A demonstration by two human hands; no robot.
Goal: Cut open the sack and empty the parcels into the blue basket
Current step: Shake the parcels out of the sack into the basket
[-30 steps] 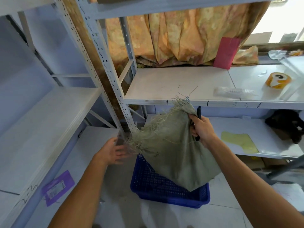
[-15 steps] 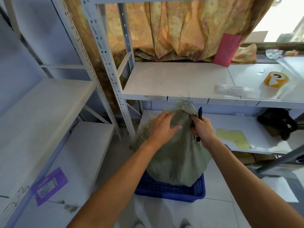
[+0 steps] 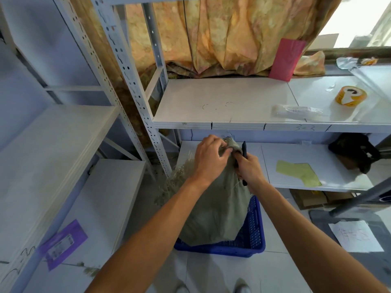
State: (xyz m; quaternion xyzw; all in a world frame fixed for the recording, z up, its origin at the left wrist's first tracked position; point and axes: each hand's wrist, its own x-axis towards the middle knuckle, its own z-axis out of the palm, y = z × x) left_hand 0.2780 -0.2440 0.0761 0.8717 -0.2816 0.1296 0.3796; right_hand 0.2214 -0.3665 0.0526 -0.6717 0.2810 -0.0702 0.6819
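Observation:
A grey-green woven sack [image 3: 215,210] hangs upside down over the blue basket [image 3: 252,240] on the floor, its frayed cut edge [image 3: 177,178] trailing to the left. My left hand [image 3: 211,158] grips the sack's top corner. My right hand [image 3: 249,169] holds the sack just beside it, together with a black cutter [image 3: 244,149] that sticks up past the fingers. The sack covers most of the basket, so no parcels are visible.
White metal shelving stands ahead and to the left, with an upright post [image 3: 135,89] close to the sack. The shelf holds a tape roll [image 3: 351,96], a plastic wrapper [image 3: 296,111] and a pink envelope [image 3: 286,60]. A purple parcel [image 3: 63,244] lies lower left.
My left hand rose from beside the frayed edge onto the sack and now grips its top corner next to my right hand. The sack hangs more gathered over the basket.

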